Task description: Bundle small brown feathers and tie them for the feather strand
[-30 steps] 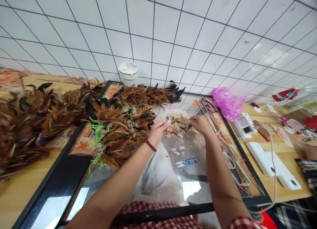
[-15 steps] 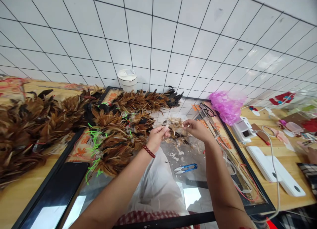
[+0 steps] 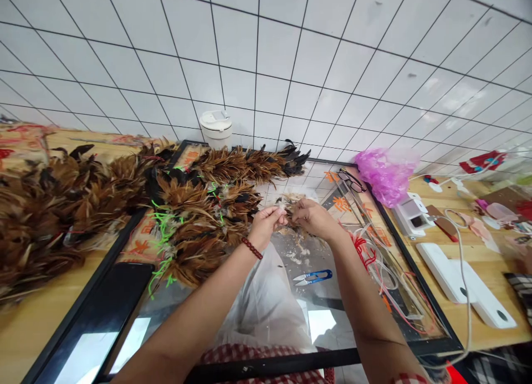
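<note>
The pale wisp (image 3: pixel 282 206) pinched in the left hand (image 3: pixel 266 225) was too small to identify. The right hand (image 3: pixel 313 219) covered part of the loose feathers (image 3: pixel 291 198) and hid its own grip. The right forearm (image 3: pixel 361 301) hid part of the red strings (image 3: pixel 366 252). The left edge cut off the large feather bundle (image 3: pixel 50 206), the right edge cut the plaid cloth (image 3: pixel 519 285), and small clutter (image 3: pixel 501 212) on the right blurred together.

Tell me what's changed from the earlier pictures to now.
The right hand has moved left, from the right edge of the loose feathers to close beside the left hand; more of the red cords now shows by the right forearm. Whether either hand took or released anything is too small to tell. The left hand, blue snips and feather bundles stayed about where they were.
</note>
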Available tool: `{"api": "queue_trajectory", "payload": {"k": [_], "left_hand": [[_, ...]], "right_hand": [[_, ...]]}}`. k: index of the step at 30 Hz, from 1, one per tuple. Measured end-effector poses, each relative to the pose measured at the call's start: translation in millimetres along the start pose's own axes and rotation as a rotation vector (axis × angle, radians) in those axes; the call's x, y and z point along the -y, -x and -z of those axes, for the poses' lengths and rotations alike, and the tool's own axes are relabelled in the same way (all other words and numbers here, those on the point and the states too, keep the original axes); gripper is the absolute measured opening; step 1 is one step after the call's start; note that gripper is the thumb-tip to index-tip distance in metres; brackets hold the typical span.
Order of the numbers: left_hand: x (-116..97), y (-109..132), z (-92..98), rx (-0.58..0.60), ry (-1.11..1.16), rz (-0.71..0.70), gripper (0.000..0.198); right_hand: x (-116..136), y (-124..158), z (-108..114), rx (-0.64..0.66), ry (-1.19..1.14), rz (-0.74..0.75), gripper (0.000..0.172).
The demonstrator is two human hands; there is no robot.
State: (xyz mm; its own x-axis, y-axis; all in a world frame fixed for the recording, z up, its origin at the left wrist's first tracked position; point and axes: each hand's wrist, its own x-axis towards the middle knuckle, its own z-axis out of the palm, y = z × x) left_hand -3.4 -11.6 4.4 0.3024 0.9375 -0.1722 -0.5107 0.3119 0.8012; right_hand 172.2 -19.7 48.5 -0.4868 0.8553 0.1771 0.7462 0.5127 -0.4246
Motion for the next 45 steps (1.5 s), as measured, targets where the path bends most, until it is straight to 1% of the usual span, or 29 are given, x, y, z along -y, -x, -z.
{"api": "queue_trajectory", "payload": {"k": [1,3,6,7,9,11,13,15,19,21,24,26,27,29,31,33,36,38,40,42,44,45], "left_hand": [[0.3,-0.1,-0.1,0.000,0.006,0.003,0.034],[0.6,0.0,-0.2,0.001,0.015,0.007,0.035],[0.6,0.2,-0.3,-0.001,0.024,0.005,0.034],[0.6,0.3,-0.3,-0.001,0.026,0.004,0.034],[0.7,0.2,-0.4,0.001,0.029,0.005,0.034],[0.9,0.0,-0.7,0.005,0.029,0.005,0.036],[1.0,-0.1,-1.3,0.007,0.030,-0.004,0.037],[0.9,0.1,-2.2,0.001,0.038,-0.005,0.038],[1.1,1.3,-3.2,0.003,0.038,0.043,0.039],[2.7,1.0,-2.9,0.004,0.024,0.047,0.040],[7.0,-1.3,-1.7,-0.034,0.026,0.005,0.039],[9.6,-3.4,-1.1,-0.065,0.037,-0.040,0.039],[10.6,-4.2,-1.1,-0.078,0.041,-0.054,0.039],[11.2,-4.9,-1.4,-0.097,0.031,-0.062,0.038],[10.4,-4.1,-2.4,-0.097,0.014,-0.056,0.038],[8.8,-2.1,-3.6,-0.069,-0.010,-0.047,0.036],[6.5,0.9,-4.7,-0.034,-0.077,-0.044,0.035],[5.7,2.0,-4.7,-0.019,-0.125,-0.075,0.033],[5.3,2.3,-4.6,0.015,-0.135,-0.104,0.032],[4.8,2.3,-4.6,0.050,-0.117,-0.107,0.033],[4.3,2.5,-4.7,0.059,-0.100,-0.091,0.032],[4.0,2.7,-4.7,0.054,-0.098,-0.084,0.031]], "right_hand": [[1.2,0.0,1.8,-0.017,-0.039,0.000,0.019],[5.1,1.1,8.4,-0.097,-0.154,-0.046,0.015],[10.5,3.7,18.0,-0.235,-0.398,-0.206,0.011],[11.5,4.3,19.5,-0.262,-0.501,-0.247,0.015],[12.0,4.3,19.3,-0.274,-0.697,-0.290,0.028],[11.7,2.9,16.1,-0.261,-0.814,-0.331,0.030],[11.5,0.2,11.5,-0.225,-0.854,-0.373,0.027],[12.0,-3.1,6.6,-0.201,-0.863,-0.368,0.025],[17.0,-9.7,-1.4,-0.257,-0.771,-0.241,0.016],[20.8,-11.6,-3.9,-0.281,-0.760,-0.216,0.013],[24.3,-12.0,-6.1,-0.256,-0.929,-0.256,0.014],[23.5,-11.2,-7.0,-0.228,-1.043,-0.332,0.016],[22.3,-10.7,-7.5,-0.215,-1.065,-0.375,0.018],[19.5,-10.3,-8.7,-0.192,-1.051,-0.437,0.020],[17.9,-10.7,-10.0,-0.182,-1.007,-0.443,0.019],[18.4,-11.8,-11.4,-0.228,-0.900,-0.392,0.015],[21.9,-13.2,-13.0,-0.354,-0.600,-0.272,0.009],[24.1,-13.5,-13.8,-0.384,-0.456,-0.217,0.009],[24.9,-13.5,-14.5,-0.394,-0.403,-0.215,0.010],[23.5,-13.5,-14.8,-0.443,-0.390,-0.257,0.010],[20.7,-13.4,-14.6,-0.482,-0.406,-0.295,0.013],[19.2,-13.3,-14.4,-0.471,-0.429,-0.297,0.015]]}}
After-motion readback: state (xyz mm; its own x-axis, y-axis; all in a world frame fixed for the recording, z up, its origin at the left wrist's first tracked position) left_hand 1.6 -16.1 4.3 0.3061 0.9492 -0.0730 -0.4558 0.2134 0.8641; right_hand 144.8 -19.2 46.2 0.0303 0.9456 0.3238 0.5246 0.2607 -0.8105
